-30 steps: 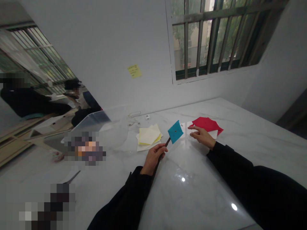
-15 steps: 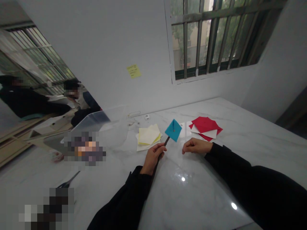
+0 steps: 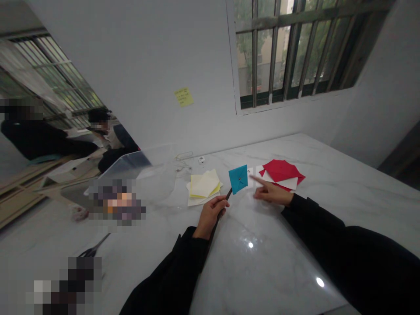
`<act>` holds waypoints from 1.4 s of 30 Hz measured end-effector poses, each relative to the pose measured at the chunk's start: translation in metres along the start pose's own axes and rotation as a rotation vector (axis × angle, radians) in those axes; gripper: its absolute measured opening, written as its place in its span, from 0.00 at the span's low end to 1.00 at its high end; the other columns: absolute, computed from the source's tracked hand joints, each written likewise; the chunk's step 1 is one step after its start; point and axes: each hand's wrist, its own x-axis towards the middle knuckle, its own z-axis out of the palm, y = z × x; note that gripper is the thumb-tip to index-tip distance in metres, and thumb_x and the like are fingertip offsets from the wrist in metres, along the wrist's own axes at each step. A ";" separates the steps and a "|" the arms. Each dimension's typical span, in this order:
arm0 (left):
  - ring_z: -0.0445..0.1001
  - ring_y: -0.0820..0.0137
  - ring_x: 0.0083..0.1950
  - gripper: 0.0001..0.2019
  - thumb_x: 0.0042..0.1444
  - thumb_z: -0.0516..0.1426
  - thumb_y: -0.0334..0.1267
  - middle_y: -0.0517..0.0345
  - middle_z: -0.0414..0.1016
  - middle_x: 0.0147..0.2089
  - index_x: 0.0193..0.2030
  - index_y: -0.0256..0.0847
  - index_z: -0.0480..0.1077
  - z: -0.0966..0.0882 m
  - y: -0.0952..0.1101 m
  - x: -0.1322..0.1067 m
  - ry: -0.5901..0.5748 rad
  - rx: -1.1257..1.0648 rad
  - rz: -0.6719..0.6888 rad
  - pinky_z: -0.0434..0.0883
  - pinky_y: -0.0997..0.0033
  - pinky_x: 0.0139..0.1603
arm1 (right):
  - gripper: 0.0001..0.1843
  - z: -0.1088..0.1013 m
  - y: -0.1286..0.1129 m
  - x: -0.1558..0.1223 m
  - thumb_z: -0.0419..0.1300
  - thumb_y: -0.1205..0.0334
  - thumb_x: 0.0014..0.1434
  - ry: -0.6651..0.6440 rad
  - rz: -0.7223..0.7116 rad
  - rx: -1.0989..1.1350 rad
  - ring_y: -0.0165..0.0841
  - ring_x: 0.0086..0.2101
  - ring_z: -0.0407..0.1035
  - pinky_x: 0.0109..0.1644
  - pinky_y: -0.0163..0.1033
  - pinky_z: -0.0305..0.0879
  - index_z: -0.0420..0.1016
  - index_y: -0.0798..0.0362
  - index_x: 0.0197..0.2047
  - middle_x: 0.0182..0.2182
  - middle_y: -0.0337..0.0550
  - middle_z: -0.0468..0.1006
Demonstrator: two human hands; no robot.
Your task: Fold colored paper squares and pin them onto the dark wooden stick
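My left hand [image 3: 209, 215] is closed around a dark stick [image 3: 220, 210] that carries a blue paper pinwheel [image 3: 238, 178] at its top, held up over the white marble table [image 3: 269, 258]. My right hand [image 3: 271, 192] hovers just right of the pinwheel, its index finger stretched toward the blue paper and the other fingers curled, holding nothing. Behind that hand lie red and white folded papers [image 3: 282, 174]. A stack of pale yellow paper squares [image 3: 203, 186] lies left of the pinwheel.
Scissors [image 3: 93, 249] lie at the table's left. A clear plastic sheet [image 3: 147, 175] stands behind the yellow papers. A mirror [image 3: 49, 127] on the left reflects people. A yellow sticky note [image 3: 184, 96] is on the wall, and a barred window [image 3: 295, 48] is above.
My right hand drew back from the red papers into a fist, then came forward again with the index finger pointing at the pinwheel. The blue pinwheel has turned on its stick.
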 end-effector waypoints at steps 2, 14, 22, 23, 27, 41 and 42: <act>0.61 0.80 0.21 0.16 0.46 0.65 0.43 0.60 0.73 0.30 0.39 0.35 0.74 -0.001 -0.001 0.000 0.006 -0.013 0.001 0.52 0.77 0.22 | 0.30 0.010 -0.009 -0.007 0.63 0.50 0.57 -0.634 0.104 -0.021 0.25 0.23 0.60 0.25 0.30 0.52 0.71 0.57 0.58 0.24 0.35 0.69; 0.62 0.80 0.22 0.16 0.46 0.65 0.43 0.60 0.74 0.30 0.40 0.36 0.74 -0.003 -0.003 0.001 0.011 -0.023 -0.004 0.53 0.77 0.22 | 0.30 -0.012 0.016 0.011 0.62 0.50 0.53 0.453 0.028 0.072 0.24 0.21 0.52 0.22 0.30 0.49 0.70 0.56 0.56 0.21 0.30 0.60; 0.61 0.79 0.22 0.16 0.45 0.65 0.43 0.60 0.73 0.30 0.38 0.35 0.74 -0.001 0.001 -0.001 0.002 0.009 -0.017 0.54 0.77 0.23 | 0.40 -0.001 0.014 0.014 0.62 0.53 0.55 0.674 -0.087 0.096 0.25 0.22 0.55 0.23 0.30 0.52 0.55 0.53 0.68 0.22 0.30 0.64; 0.62 0.79 0.23 0.16 0.45 0.65 0.43 0.60 0.73 0.30 0.38 0.35 0.75 0.000 0.001 -0.002 0.005 0.008 -0.017 0.54 0.77 0.24 | 0.35 0.002 0.011 0.012 0.61 0.53 0.56 0.555 -0.076 0.078 0.25 0.21 0.54 0.23 0.29 0.51 0.62 0.55 0.64 0.22 0.30 0.64; 0.62 0.79 0.23 0.15 0.45 0.64 0.43 0.60 0.73 0.30 0.39 0.36 0.75 -0.001 0.000 -0.001 0.021 -0.001 -0.017 0.56 0.77 0.24 | 0.25 0.014 -0.003 -0.004 0.64 0.50 0.55 -0.530 0.097 0.004 0.23 0.21 0.57 0.24 0.30 0.52 0.78 0.61 0.49 0.22 0.36 0.69; 0.63 0.78 0.24 0.16 0.45 0.64 0.44 0.59 0.73 0.31 0.39 0.36 0.75 0.000 0.003 -0.002 0.013 0.024 -0.023 0.56 0.76 0.25 | 0.31 -0.008 0.019 0.015 0.62 0.51 0.54 0.487 0.009 0.030 0.25 0.20 0.53 0.21 0.29 0.48 0.66 0.55 0.59 0.20 0.28 0.59; 0.63 0.78 0.24 0.16 0.45 0.65 0.44 0.59 0.73 0.30 0.39 0.36 0.75 0.000 0.003 -0.002 0.012 0.019 -0.023 0.56 0.77 0.25 | 0.34 -0.007 0.017 0.014 0.62 0.52 0.54 0.575 0.005 0.052 0.25 0.20 0.54 0.21 0.29 0.49 0.62 0.54 0.62 0.21 0.29 0.61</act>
